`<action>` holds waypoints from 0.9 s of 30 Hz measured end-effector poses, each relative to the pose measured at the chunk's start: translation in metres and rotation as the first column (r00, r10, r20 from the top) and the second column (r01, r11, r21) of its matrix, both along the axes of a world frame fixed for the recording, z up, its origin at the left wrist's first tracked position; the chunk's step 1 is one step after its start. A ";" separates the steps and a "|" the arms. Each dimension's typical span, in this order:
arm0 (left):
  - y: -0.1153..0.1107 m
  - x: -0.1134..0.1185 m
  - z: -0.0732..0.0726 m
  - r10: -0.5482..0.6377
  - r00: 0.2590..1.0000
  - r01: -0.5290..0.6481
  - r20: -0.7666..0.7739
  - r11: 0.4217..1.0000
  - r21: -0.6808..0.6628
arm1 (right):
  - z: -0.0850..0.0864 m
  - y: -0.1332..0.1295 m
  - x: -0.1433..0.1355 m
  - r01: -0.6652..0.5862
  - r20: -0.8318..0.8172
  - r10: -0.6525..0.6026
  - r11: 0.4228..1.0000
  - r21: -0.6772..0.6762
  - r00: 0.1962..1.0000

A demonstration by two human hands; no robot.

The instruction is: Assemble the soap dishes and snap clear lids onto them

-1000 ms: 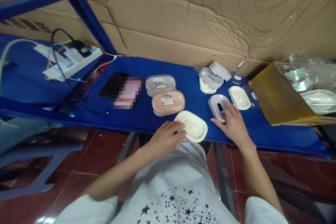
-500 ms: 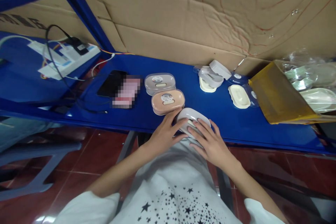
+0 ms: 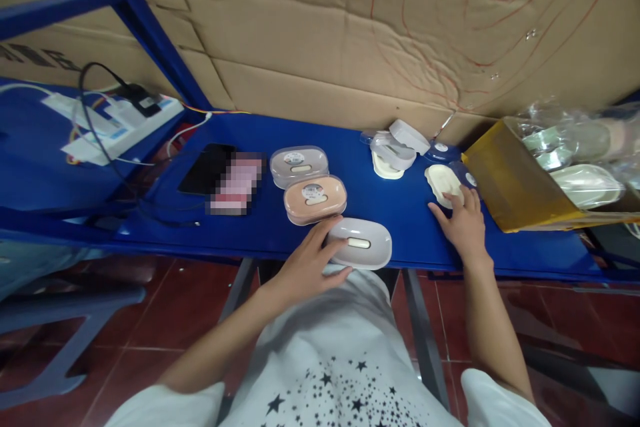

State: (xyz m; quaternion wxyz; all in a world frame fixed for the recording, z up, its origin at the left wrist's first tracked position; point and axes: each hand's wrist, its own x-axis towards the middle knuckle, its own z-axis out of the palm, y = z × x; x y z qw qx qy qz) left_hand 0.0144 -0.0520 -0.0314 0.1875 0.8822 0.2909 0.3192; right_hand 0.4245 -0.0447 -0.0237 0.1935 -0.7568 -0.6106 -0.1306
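A light grey oval soap dish [image 3: 376,255] with a cream slot in its middle sits at the table's front edge. My left hand [image 3: 313,257] grips its left end, thumb on the near side and fingers over the rim. My right hand [image 3: 464,220] is away to the right, fingers apart, over the near end of a cream oval tray [image 3: 443,181]. Its fingertips hide part of a clear lid [image 3: 470,178] beside the tray; whether they touch either is unclear. Behind my left hand lie a peach soap dish [image 3: 325,207] and a grey lidded soap dish [image 3: 280,170], both with round labels.
Stacked dish parts [image 3: 400,150] lie at the back. On the right, an open cardboard box [image 3: 515,193] holds plastic-wrapped pieces. A black phone [image 3: 203,173], cables and a white power strip [image 3: 100,143] are on the left. Cardboard [image 3: 300,33] walls the back of the blue table [image 3: 240,233].
My right hand has left the grey soap dish and moved right to the cream tray. My left hand stays on the dish, whose top now shows uncovered.
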 end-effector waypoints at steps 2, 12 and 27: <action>0.001 -0.002 0.002 -0.015 1.000 0.015 0.012 0.999 -0.033 | -0.005 -0.003 -0.001 -0.084 -0.032 0.087 0.993 0.078 0.996; 0.004 -0.003 0.002 0.014 0.996 0.005 0.084 0.973 -0.231 | 0.023 -0.053 -0.078 -0.500 -0.295 0.520 0.854 0.145 0.802; 0.006 -0.005 0.000 -0.049 0.995 0.055 0.084 0.995 -0.080 | 0.027 0.001 -0.073 -0.255 -0.159 0.259 0.966 0.044 0.953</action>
